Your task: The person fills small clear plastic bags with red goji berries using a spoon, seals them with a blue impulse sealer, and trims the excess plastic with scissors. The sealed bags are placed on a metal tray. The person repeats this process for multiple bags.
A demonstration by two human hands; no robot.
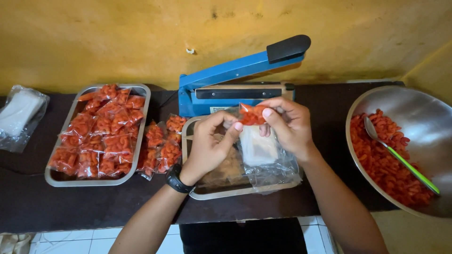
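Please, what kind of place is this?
Probably a small home snack-packing workspace: a blue heat sealer, a tray of filled red snack packets, and a large steel bowl of loose snacks.

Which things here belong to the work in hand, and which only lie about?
In use: small snack bag held by left hand and right hand; blue heat sealer; steel bowl of orange snacks; spoon; tray of filled bags.
Lying about: clear plastic bundle at the far left.

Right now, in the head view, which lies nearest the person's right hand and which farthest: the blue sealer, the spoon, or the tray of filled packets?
From the right hand:
1. Blue sealer, just behind it.
2. Spoon, right, in the bowl.
3. Tray of filled packets, far left.
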